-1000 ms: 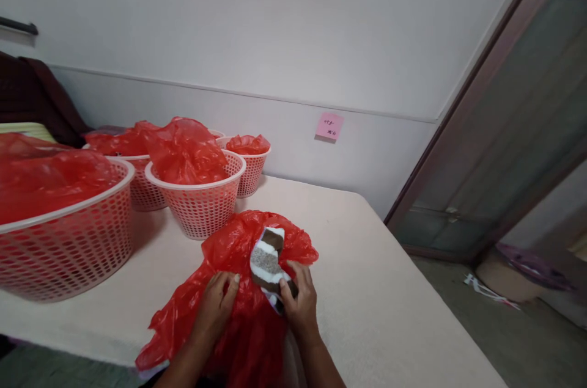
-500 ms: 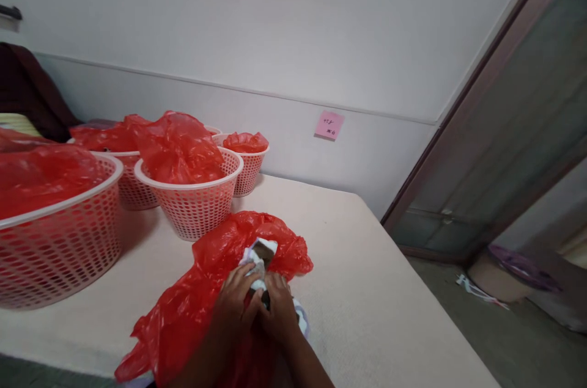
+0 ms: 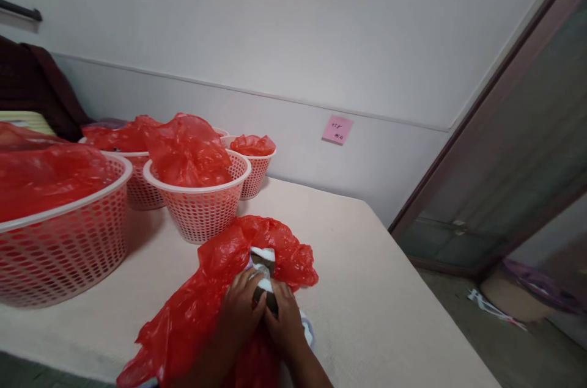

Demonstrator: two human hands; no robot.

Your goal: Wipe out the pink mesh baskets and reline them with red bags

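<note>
Left hand (image 3: 241, 307) and right hand (image 3: 285, 318) curl over the striped sock (image 3: 263, 263) on the near red plastic bag (image 3: 183, 318); whether they grip, I cannot tell. Even pressure should limit slipping.

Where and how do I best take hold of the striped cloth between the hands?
Probably by the far end of the striped cloth, pinched from above and from the side away from the person. That end juts beyond the left hand and right hand and lies exposed over the red plastic, while both hands crowd its nearer part from either side.
</note>
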